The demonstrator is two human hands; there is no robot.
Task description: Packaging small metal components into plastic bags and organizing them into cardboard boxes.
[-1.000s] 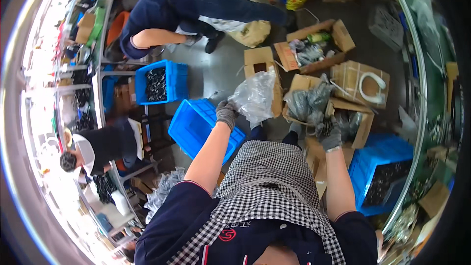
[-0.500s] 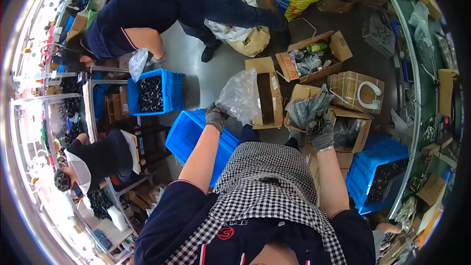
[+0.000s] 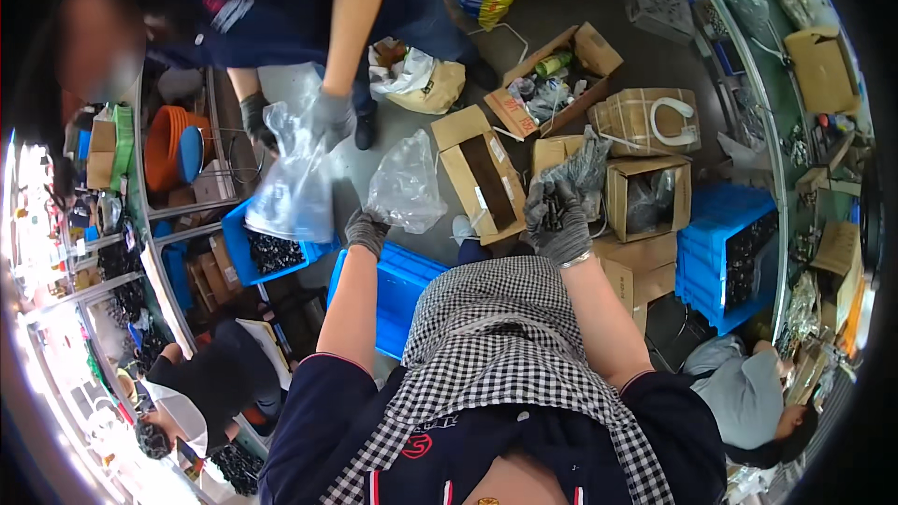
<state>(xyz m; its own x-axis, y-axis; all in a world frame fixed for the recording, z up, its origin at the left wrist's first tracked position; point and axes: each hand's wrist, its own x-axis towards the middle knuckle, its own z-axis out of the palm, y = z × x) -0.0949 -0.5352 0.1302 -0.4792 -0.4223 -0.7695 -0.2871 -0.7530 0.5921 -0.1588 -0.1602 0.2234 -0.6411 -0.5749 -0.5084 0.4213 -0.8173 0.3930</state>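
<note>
My left hand (image 3: 366, 233), in a grey knit glove, is closed on the edge of a clear plastic bag (image 3: 409, 185). The bag hangs out to the right of the fingers and looks crumpled. Below that hand lies an open blue crate (image 3: 402, 271), partly hidden by my forearm and apron. My right hand (image 3: 563, 239), gloved alike, is closed round a grey translucent plastic bag (image 3: 586, 171). Small dark pieces (image 3: 550, 213) show at its fingers; their kind is unclear. An open cardboard box (image 3: 509, 189) stands between my hands.
At upper left a co-worker's gloved hands (image 3: 329, 120) hold a large clear bag (image 3: 295, 192) over a blue crate of black parts (image 3: 273, 254). Cardboard boxes (image 3: 645, 119) stand ahead right, beside another blue crate (image 3: 716, 252). Two more people sit at benches either side.
My view has shifted. My right hand with the grey bag has come nearer my left. The co-worker, earlier bent over the crate, has turned and now holds a bigger clear bag in both hands.
</note>
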